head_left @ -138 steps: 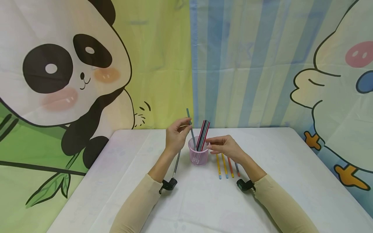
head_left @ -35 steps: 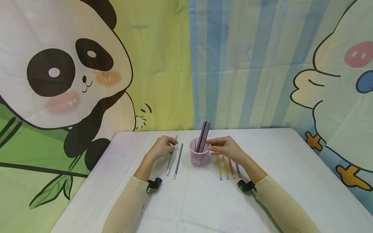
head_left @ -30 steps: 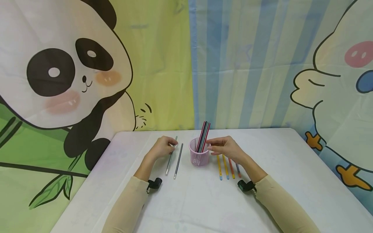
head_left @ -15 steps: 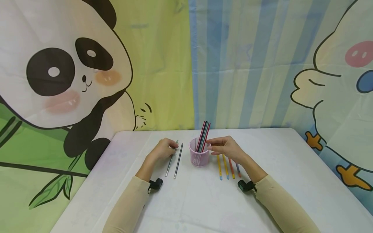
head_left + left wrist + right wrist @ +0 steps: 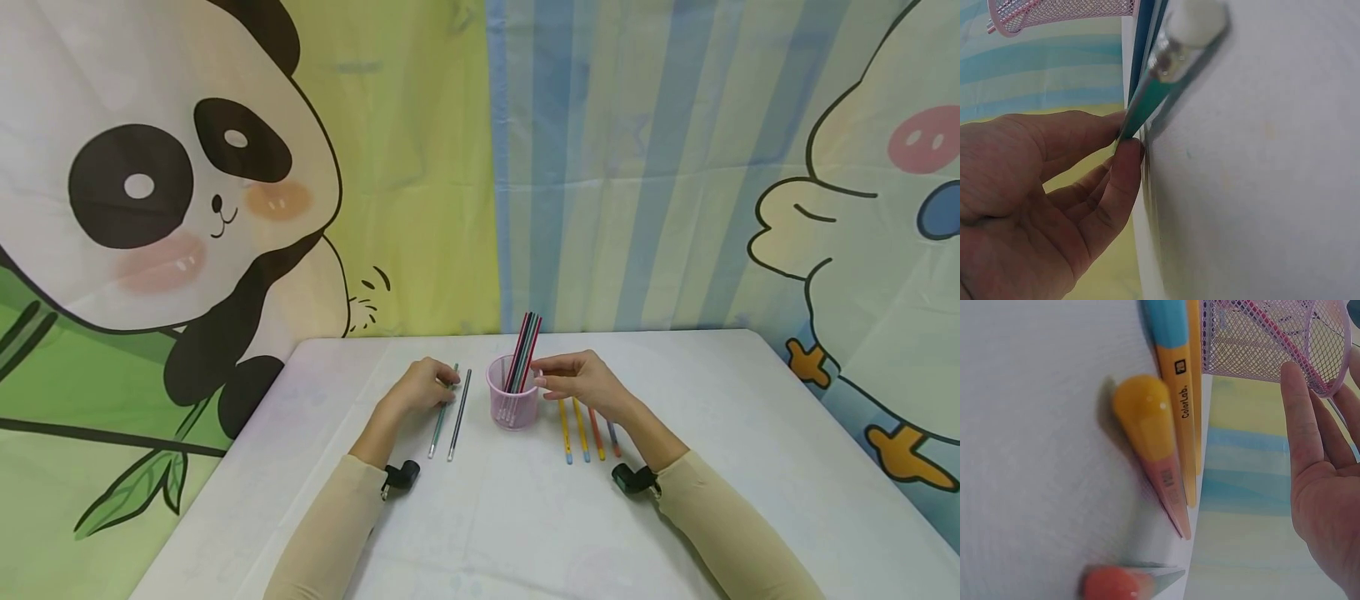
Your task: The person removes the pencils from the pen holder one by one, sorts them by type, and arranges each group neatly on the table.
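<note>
My left hand (image 5: 420, 388) pinches a teal pencil (image 5: 439, 419) between thumb and forefinger (image 5: 1124, 165); the pencil (image 5: 1147, 94) lies flat on the white table, its white eraser end toward me. A dark pencil (image 5: 458, 411) lies parallel just to its right. A pink mesh cup (image 5: 512, 406) stands beside them with several pencils (image 5: 523, 343) upright in it. My right hand (image 5: 581, 381) is at the cup's right rim, fingers (image 5: 1300, 419) straight beside the mesh wall (image 5: 1260, 337).
Several coloured pencils (image 5: 585, 433) lie in a row on the table (image 5: 750, 433) under and near my right wrist; a yellow one (image 5: 1179, 412) shows close up. A cartoon-print curtain (image 5: 420, 208) hangs behind the far table edge.
My left hand took the teal pencil from the cup and laid it left of the dark pencil, then nudged it slightly closer. The right hand stayed at the cup.
</note>
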Tool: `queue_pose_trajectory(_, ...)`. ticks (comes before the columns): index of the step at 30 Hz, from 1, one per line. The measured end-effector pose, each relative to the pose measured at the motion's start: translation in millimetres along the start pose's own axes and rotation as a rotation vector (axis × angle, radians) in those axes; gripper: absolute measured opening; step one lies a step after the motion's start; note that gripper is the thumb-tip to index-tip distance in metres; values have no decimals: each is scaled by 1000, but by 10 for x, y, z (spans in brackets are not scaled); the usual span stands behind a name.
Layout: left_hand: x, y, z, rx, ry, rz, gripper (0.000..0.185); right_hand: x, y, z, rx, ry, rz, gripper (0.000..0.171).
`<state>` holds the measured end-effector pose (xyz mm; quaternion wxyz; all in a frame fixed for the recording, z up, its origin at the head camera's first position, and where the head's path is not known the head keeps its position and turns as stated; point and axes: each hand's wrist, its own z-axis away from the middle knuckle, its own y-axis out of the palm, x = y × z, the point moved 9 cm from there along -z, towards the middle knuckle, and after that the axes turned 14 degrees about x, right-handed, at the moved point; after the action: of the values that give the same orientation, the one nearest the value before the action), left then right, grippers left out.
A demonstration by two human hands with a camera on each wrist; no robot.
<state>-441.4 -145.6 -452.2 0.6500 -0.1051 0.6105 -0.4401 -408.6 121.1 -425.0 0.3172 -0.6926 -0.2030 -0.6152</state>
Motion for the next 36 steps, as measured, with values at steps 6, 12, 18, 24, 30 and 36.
queue_pose_trajectory(6,-19,-16,8,-22,-2,-46,29,14,5,-3,5,-4,0,49)
queue_pose_trajectory(12,-11,-20,-9,-30,-10,-73,27,21,-3,-9,0,3,3,48)
queue_pose_trajectory(18,1,-25,-23,-31,-25,-52,26,27,-16,-16,-2,-1,0,47)
queue_pose_trajectory(24,-17,-20,-8,-32,-19,-53,26,9,-13,-18,-6,12,-3,46)
queue_pose_trajectory(30,-20,-11,-1,-29,-24,-57,27,6,-6,-11,-3,16,-4,46)
queue_pose_trajectory(36,5,-6,-12,-21,-32,-58,28,0,-1,1,-2,7,-3,48)
